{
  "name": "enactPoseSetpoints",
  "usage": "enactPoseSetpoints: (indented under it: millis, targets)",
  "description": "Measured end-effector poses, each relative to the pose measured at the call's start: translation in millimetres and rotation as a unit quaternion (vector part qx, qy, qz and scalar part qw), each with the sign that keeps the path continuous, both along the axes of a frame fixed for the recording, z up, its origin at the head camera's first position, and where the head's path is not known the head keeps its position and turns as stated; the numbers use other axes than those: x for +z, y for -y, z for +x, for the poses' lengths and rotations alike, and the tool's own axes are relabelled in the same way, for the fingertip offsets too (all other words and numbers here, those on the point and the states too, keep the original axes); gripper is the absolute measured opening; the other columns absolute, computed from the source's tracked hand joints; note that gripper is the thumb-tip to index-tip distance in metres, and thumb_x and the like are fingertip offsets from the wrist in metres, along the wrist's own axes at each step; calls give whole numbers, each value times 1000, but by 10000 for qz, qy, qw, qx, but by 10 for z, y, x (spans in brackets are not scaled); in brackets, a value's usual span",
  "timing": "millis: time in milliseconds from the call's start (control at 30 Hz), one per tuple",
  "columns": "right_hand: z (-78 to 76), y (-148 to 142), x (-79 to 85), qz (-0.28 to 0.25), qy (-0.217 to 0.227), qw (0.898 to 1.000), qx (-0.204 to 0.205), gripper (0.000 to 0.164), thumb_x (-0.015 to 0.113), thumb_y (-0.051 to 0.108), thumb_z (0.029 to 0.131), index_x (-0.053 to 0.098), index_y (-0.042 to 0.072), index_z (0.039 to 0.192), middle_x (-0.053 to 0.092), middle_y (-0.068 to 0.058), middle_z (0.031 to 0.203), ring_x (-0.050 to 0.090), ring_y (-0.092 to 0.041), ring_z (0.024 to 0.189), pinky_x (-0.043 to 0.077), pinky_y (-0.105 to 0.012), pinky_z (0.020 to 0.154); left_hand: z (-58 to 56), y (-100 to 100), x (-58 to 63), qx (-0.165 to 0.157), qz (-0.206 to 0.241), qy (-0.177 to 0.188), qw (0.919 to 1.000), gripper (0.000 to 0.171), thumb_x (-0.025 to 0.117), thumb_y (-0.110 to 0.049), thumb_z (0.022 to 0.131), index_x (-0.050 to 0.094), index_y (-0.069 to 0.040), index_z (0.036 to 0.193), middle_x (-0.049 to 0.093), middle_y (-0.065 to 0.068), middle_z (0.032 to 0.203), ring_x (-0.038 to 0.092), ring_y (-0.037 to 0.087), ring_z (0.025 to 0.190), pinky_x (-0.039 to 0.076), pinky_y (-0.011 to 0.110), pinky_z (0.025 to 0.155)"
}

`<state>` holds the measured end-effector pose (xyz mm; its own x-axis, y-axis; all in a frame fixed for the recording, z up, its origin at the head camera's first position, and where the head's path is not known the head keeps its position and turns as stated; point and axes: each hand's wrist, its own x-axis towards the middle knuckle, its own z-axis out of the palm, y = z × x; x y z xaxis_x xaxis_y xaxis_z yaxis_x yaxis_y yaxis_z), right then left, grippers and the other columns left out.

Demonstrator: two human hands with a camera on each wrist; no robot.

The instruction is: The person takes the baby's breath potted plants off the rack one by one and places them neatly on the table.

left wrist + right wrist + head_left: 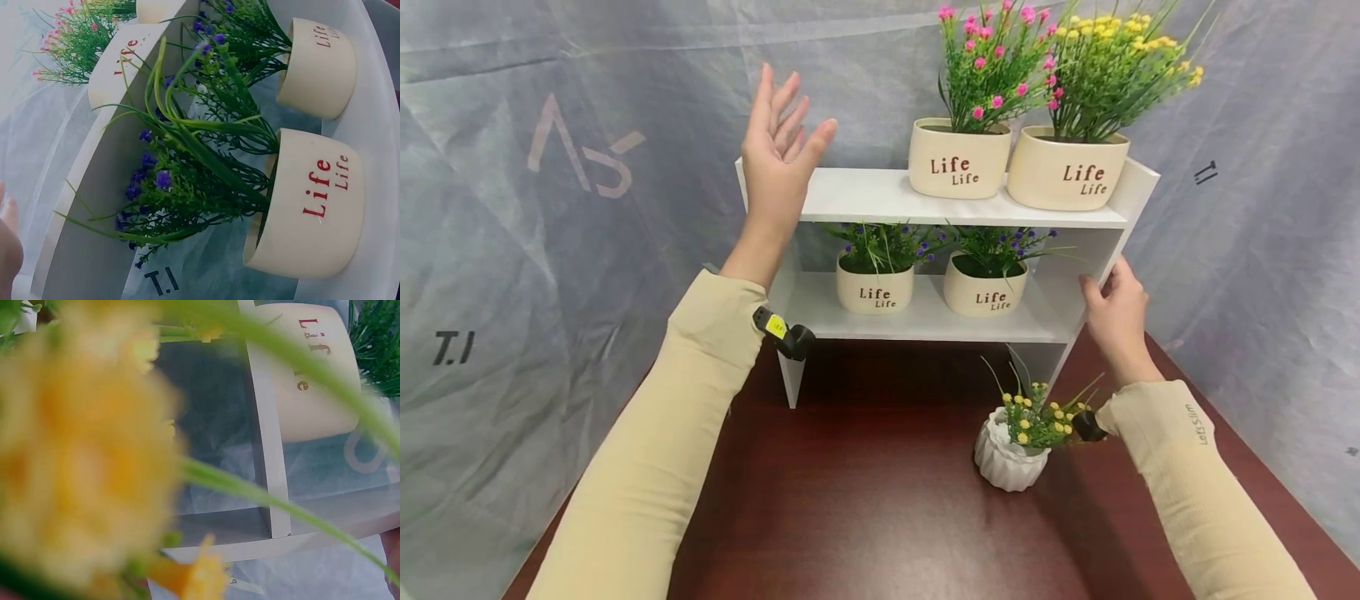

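Observation:
A white two-tier shelf (827, 321) stands on the table. My left hand (777, 171) is raised in front of its upper left end, fingers extended and holding nothing. At the right side panel, my right hand (1117, 321) grips the front edge, the thumb on the inner side. On the upper board sit a cream pot of pink flowers (958, 158) and a cream pot of yellow flowers (1067, 171). The lower board carries two cream pots of purple flowers, a left pot (875, 287) and a right pot (985, 287), seen close in the left wrist view.
A small white fluted pot (1011, 458) with yellow flowers stands on the dark red table (850, 500), beside my right wrist. Its blossoms (94, 456) blur much of the right wrist view. Grey sheeting (587, 250) hangs behind and at both sides.

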<state>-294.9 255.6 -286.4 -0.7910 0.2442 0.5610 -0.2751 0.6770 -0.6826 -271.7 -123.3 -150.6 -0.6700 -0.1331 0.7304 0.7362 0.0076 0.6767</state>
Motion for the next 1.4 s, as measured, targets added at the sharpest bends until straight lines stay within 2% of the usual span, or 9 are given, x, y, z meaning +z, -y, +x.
enactPoseSetpoints:
  millis: [133, 333, 500, 633, 867, 1100, 1400]
  targets:
    - [3, -19, -2, -14, 16, 10000, 26, 37, 50, 18, 100, 51, 5, 135, 62, -20, 129, 62, -38, 115, 51, -53, 94, -111, -13, 20, -253, -113, 293, 9992, 83, 65, -9, 89, 15, -5, 155, 36, 6, 156, 42, 13, 140, 33, 17, 114]
    - [1, -17, -5, -53, 20, 10000, 39, 37, 50, 18, 100, 51, 5, 135, 62, -19, 129, 62, -38, 115, 52, -53, 94, -315, -22, 24, -446, -423, 1021, 9929, 77, 68, -17, 89, 26, -11, 154, 38, 1, 156, 41, 10, 140, 33, 16, 113]
    - [-5, 2, -2, -78, 53, 9999, 86, 38, 50, 18, 100, 51, 6, 136, 62, -18, 131, 62, -37, 116, 52, -52, 95, -389, -17, 44, -625, -400, 1475, 9863, 71, 69, -19, 89, 34, -10, 151, 41, 2, 154, 42, 11, 140, 38, 16, 110]
    - [1, 4, -2, -126, 73, 9999, 81, 38, 50, 18, 100, 51, 7, 136, 61, -18, 131, 62, -37, 116, 52, -53, 95, -417, -25, 61, -771, -300, 1655, 9827, 70, 68, -19, 90, 35, -8, 150, 41, 4, 154, 42, 10, 139, 38, 14, 109]
    - [6, 3, -2, -146, 71, 9998, 63, 38, 49, 18, 100, 50, 6, 136, 60, -19, 132, 61, -39, 117, 51, -54, 95, -468, -77, 93, -741, -456, 1991, 9761, 71, 68, -22, 90, 33, -7, 151, 39, 4, 155, 39, 6, 140, 33, 15, 113]
    - [-6, 7, -6, -225, 13, 9997, 87, 37, 49, 16, 99, 51, 5, 135, 61, -20, 131, 62, -39, 116, 52, -53, 95, -514, -212, 161, -582, -878, 2413, 9647, 71, 68, -29, 90, 35, -13, 151, 41, -1, 154, 40, 4, 139, 32, 25, 117]
    - [-4, 4, -11, -168, -64, 9998, 49, 35, 51, 14, 99, 54, 4, 132, 62, -20, 130, 62, -38, 116, 52, -53, 95, -621, -372, 225, -478, -912, 2682, 9579, 75, 71, -27, 89, 33, -13, 151, 39, -4, 155, 39, 4, 140, 33, 19, 115]
